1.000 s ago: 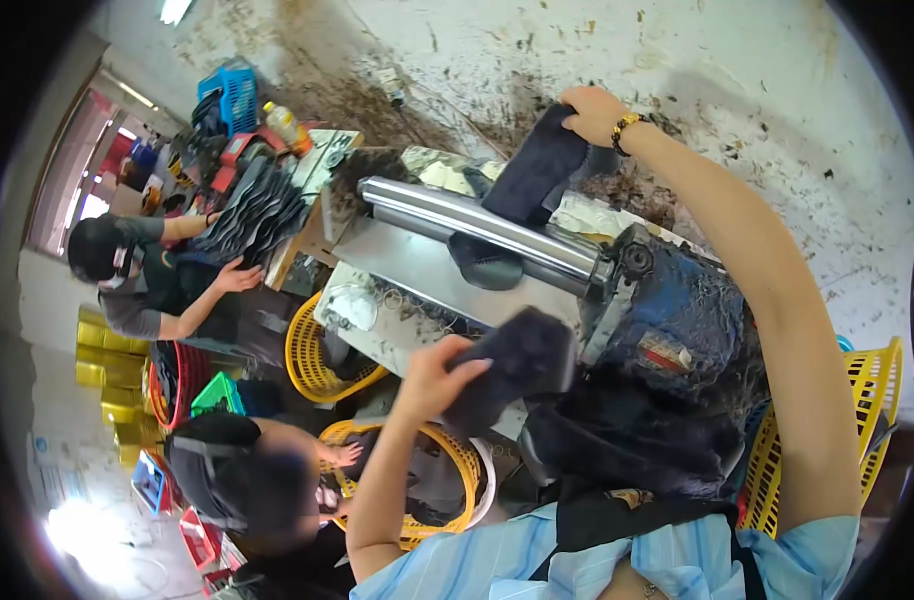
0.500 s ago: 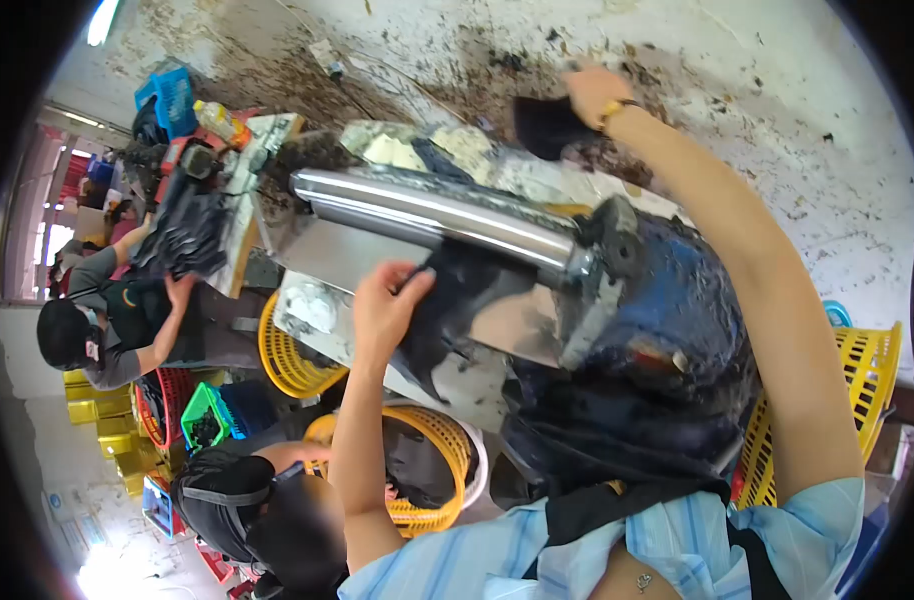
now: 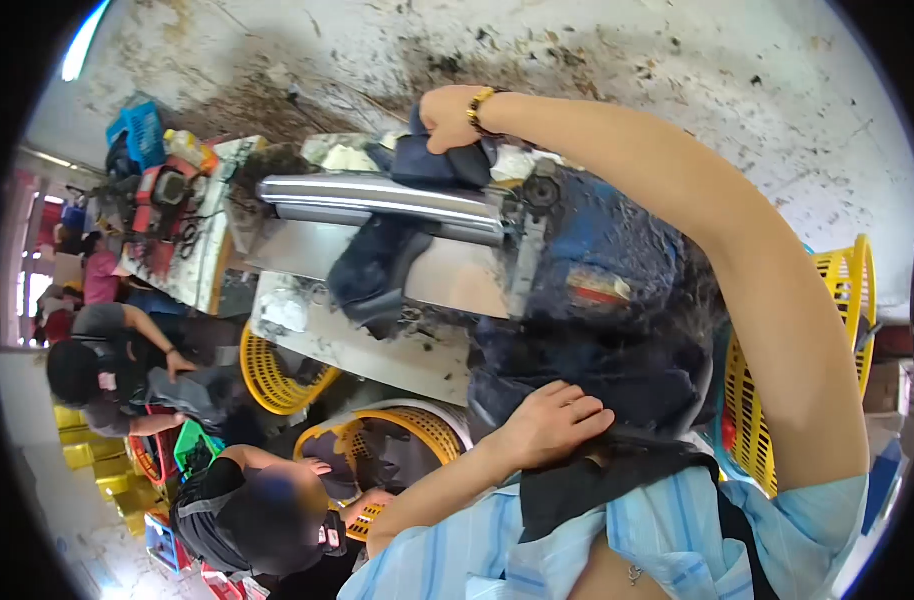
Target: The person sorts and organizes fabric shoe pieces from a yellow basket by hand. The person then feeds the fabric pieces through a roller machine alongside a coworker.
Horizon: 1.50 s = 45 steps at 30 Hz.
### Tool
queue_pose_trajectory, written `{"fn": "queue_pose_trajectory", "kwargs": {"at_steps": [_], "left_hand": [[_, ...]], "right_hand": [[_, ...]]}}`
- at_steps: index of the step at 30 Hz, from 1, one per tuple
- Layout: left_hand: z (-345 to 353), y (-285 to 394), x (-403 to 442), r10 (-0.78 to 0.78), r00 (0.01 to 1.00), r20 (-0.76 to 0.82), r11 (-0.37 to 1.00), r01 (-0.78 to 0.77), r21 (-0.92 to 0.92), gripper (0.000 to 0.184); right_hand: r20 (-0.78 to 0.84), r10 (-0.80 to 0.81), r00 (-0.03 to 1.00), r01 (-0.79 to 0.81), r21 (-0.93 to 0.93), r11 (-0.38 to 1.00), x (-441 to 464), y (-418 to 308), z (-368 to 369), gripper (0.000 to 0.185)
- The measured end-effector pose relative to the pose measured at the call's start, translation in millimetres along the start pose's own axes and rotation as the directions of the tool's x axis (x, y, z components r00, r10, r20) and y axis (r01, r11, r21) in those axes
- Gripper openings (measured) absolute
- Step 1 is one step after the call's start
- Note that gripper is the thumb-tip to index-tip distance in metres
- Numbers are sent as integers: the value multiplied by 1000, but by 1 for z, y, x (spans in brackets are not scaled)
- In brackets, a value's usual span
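Observation:
A polished metal roller [image 3: 327, 192] lies across the machine in front of me, with a flat metal plate [image 3: 457, 275] on the near side. My right hand [image 3: 450, 115] reaches over the roller and grips a dark, flexible sheet piece [image 3: 442, 165] at its back. Another dark stretch of sheet [image 3: 372, 280] hangs limply over the plate's near edge; whether the two are joined under the roller I cannot tell. Close to my body, my left hand [image 3: 557, 425] lies on a dark cloth-like heap [image 3: 597, 365], fingers slightly bent and a little apart, thumb hidden.
Dark scraps coat the machine's blue housing [image 3: 617, 240]. Yellow baskets stand at right [image 3: 752, 420] and below the bench [image 3: 287, 375]. Two co-workers sit at left; one person's hands are by a basket [image 3: 432, 440] of dark pieces. A stained wall [image 3: 627, 50] rises behind the roller.
My left hand has let go of the dark sheet in front of the roller and moved down to the heap. My right hand has come left and down, bringing its dark piece to the roller.

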<state>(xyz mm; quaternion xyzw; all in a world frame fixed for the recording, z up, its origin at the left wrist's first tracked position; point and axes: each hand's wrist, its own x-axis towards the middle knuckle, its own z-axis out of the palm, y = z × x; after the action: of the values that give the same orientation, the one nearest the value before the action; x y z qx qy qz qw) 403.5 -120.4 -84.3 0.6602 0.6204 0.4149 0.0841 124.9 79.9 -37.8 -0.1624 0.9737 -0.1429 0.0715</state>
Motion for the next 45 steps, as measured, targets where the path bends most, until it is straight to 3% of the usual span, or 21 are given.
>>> {"fn": "queue_pose_trajectory", "kwargs": {"at_steps": [2,4,8,12,14,17,22,24,26,27,28,29,30,31,32,33,35,38,41,42,45], "left_hand": [[-38,-3,-6,-92,989,-113,996,90,-26,31],[-79,-9,-15,-377,910,-170,924,382,-5,25],[-139,-60,-55,-906,401,-136,423,865,-268,27],[-163,-104,-81,-992,124,23,103,901,-422,27],[-167,-119,-81,-991,94,98,34,871,-491,26],[-173,-132,-71,-977,73,199,-62,800,-597,24],[-179,-145,-68,-983,28,180,-84,807,-585,26],[-180,-152,-63,-994,85,68,35,844,-536,25],[-176,-157,-59,-976,191,-100,216,849,-483,25],[-167,-154,-57,-876,269,-400,368,909,-195,25],[-156,-150,-53,-672,400,-623,412,901,134,25],[-150,-134,-41,-282,689,-668,379,720,582,27],[-134,-115,-38,-369,703,-608,540,694,476,29],[-112,-92,-36,-443,725,-527,677,656,334,31],[-90,-66,-30,-509,795,-330,780,588,214,34],[-69,-43,-22,-513,849,-125,848,524,79,36],[-33,-16,-2,-402,908,-118,896,416,154,35],[3,-15,-4,-264,948,-178,953,285,105,37],[-2,-19,-12,-138,978,-155,989,144,29,29],[-17,-17,-15,-135,979,-155,988,146,59,29],[-68,-17,-27,-460,885,-68,887,461,2,26]], "right_hand": [[-83,67,994,-72,-63,995,-8,-7,-16,30],[-116,126,985,-140,-126,982,5,10,-14,31],[-239,115,964,-161,-186,969,11,38,-23,32],[-405,159,900,-245,-170,955,17,70,-13,26],[-399,204,894,-283,-150,947,18,92,0,22],[-594,160,788,-215,-22,976,16,120,21,10],[-570,236,787,-385,-156,910,19,148,44,8],[-544,307,781,-455,-157,877,17,141,41,4],[-481,182,857,-352,-291,890,16,124,47,9],[-297,212,931,-305,-313,899,15,100,43,22],[-265,63,962,-147,-312,939,8,77,51,18],[-40,114,993,-120,-223,967,6,52,52,28],[228,17,973,34,-217,976,19,46,67,44],[259,-8,966,34,-97,995,18,37,76,57],[453,76,888,-74,-21,997,27,29,79,69],[327,27,945,-55,75,996,18,29,78,67],[362,-52,931,56,-3,998,9,21,54,60],[60,-89,994,78,168,983,0,26,40,45],[-66,-104,992,101,-39,994,-5,11,19,29],[-44,-58,997,55,-74,996,-6,9,8,29],[-231,-130,964,110,-97,989,-8,22,-6,31]]}}
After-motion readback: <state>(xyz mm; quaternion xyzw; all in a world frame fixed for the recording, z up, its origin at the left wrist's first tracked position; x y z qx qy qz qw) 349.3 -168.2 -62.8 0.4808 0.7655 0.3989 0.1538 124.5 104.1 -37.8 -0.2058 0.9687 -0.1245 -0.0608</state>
